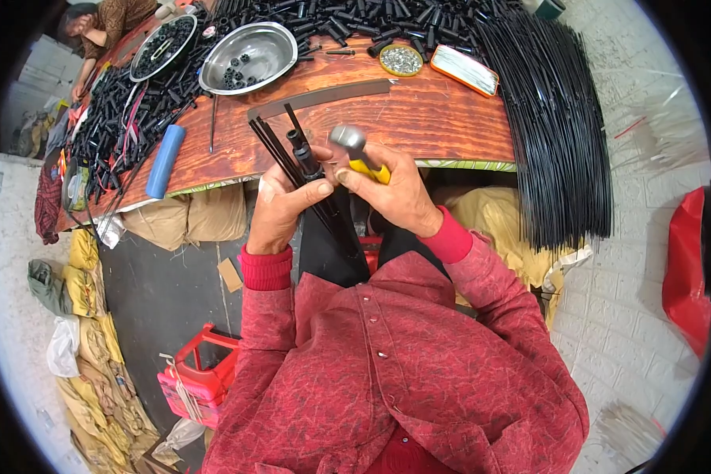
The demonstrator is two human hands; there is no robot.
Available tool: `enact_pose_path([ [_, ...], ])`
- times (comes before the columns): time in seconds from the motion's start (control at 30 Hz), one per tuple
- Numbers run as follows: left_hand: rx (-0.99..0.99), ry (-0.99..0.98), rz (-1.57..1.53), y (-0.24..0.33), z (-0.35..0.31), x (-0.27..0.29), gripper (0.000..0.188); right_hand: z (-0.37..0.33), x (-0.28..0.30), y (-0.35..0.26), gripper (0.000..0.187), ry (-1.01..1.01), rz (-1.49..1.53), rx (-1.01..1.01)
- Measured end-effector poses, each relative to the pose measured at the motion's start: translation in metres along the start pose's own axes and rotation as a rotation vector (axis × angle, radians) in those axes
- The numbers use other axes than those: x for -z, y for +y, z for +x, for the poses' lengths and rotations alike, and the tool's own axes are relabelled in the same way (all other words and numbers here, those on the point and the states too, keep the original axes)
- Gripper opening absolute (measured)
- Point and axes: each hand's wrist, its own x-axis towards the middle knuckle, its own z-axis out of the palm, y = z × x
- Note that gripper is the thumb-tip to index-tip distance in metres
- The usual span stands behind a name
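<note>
My left hand (280, 199) is closed around a bundle of thin black rods (273, 150) with a black tubular fitting (302, 152) among them. The rods slant from above the table edge down toward my lap. Close beside it, my right hand (399, 188) grips a small hammer (369, 167) by its yellow and black handle. The hammer's rounded metal head is smeared by motion and points up, right of the fitting. My two hands nearly meet at the fitting; whether the fingertips pinch a small part there is too small to tell.
On the reddish wooden table (450, 118) lie a dark flat bar (324, 99), a blue cylinder (165, 162), a steel bowl (268, 51), a round tin of small metal parts (400, 59) and a rectangular tin (464, 69). Black rods (557, 134) overhang at right. Another person (107, 31) sits far left.
</note>
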Motion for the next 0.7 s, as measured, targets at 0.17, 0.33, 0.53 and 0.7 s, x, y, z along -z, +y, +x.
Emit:
enact_pose_path([
  [0.17, -0.007, -0.131, 0.024, 0.002, -0.003, 0.013, 0.049, -0.001, 0.0, -0.016, 0.019, -0.036, 0.292, -0.301],
  [0.33, -0.005, -0.081, 0.032, 0.002, -0.005, 0.012, 0.042, 0.0, -0.005, -0.014, 0.024, -0.027, 0.253, -0.244],
  [0.53, -0.046, -0.084, 0.102, -0.001, -0.004, 0.014, 0.037, -0.001, -0.009, -0.011, 0.023, -0.017, 0.268, -0.279],
  [0.7, -0.056, -0.079, 0.11, 0.0, -0.005, 0.011, 0.035, 0.0, -0.008, -0.013, 0.023, -0.023, 0.24, -0.292],
])
